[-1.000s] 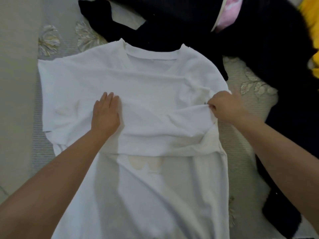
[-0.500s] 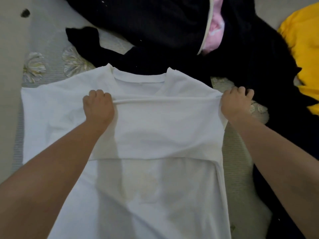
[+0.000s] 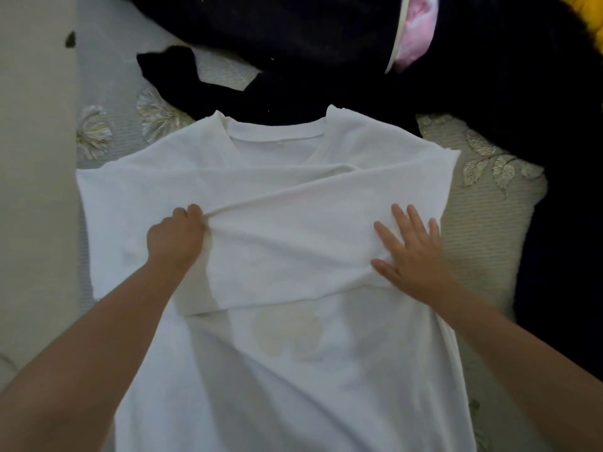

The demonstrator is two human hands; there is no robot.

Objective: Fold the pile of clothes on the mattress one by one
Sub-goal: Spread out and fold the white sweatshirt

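A white t-shirt lies spread on the mattress, collar at the far end. Its right sleeve is folded inward across the chest as a flap. My left hand grips the flap's left end in curled fingers. My right hand lies flat on the flap near the shirt's right side, fingers spread. A faint beige print shows through the fabric at the middle.
A heap of black clothes fills the far side and runs down the right edge. A pink garment pokes out of it, and a yellow one shows at the top right corner. The floor lies left of the mattress.
My right hand let go of the flap's right end and now lies flat on it. My left hand drew the flap's edge back toward me and keeps its grip.
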